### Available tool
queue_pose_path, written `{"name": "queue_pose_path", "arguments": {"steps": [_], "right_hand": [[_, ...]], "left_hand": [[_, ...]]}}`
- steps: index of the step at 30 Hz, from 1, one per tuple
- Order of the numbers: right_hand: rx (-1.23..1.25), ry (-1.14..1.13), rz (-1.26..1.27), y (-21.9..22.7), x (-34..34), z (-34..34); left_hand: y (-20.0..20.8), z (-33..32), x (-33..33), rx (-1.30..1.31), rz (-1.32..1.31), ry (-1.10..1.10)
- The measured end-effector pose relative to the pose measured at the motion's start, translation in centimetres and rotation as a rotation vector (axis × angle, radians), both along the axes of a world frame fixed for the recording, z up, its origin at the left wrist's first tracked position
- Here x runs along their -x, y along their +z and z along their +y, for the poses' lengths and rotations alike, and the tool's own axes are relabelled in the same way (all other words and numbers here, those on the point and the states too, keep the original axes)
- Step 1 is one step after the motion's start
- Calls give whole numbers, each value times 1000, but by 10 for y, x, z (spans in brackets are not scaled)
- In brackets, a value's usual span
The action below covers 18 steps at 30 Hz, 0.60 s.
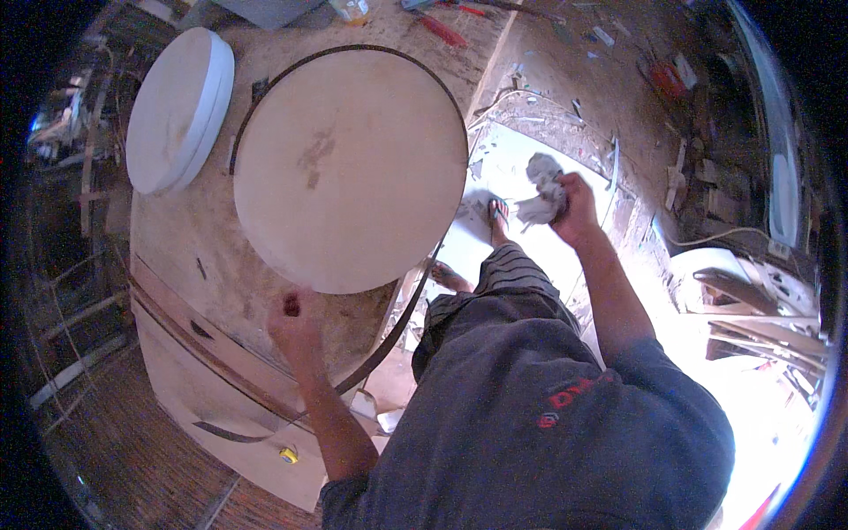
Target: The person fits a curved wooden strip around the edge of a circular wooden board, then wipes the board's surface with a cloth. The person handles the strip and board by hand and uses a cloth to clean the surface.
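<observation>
A round, pale wooden disc (353, 168) with a brownish smudge lies on the workbench (199, 238) in front of me. A thin dark strip (389, 340) curves around its far side and right edge, then trails down and passes by my left forearm. My left hand (299, 327) is at the disc's near edge, fingers curled; what they hold, if anything, cannot be made out. Out to the right, above the floor, my right hand (576, 208) grips a crumpled whitish rag (543, 193).
Thick white-edged round panels (181, 110) stand stacked at the left. A yellow tape measure (288, 455) and a short dark strip piece (228, 431) lie on a lower board. Red-handled tools (437, 28) sit at the far edge. Scraps and a cord litter the floor on the right.
</observation>
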State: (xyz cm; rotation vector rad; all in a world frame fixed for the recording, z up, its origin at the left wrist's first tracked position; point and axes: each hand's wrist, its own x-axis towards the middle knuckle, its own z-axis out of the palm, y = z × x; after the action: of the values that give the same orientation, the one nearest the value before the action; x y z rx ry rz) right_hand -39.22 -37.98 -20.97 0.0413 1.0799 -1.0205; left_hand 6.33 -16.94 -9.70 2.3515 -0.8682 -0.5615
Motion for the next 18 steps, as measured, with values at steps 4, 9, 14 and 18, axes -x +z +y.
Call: {"name": "queue_pose_path", "arguments": {"steps": [4, 9, 14, 18], "right_hand": [[72, 525, 29, 42, -56, 74], [334, 874, 134, 66, -77, 121], [594, 1181, 541, 95, -48, 118], [412, 1155, 149, 108, -14, 99]], "left_hand": [[30, -18, 92, -95, 319, -426], [-9, -24, 168, -87, 715, -660], [-5, -28, 204, -214, 1047, -462], [-9, -39, 216, -280, 1108, -409]]}}
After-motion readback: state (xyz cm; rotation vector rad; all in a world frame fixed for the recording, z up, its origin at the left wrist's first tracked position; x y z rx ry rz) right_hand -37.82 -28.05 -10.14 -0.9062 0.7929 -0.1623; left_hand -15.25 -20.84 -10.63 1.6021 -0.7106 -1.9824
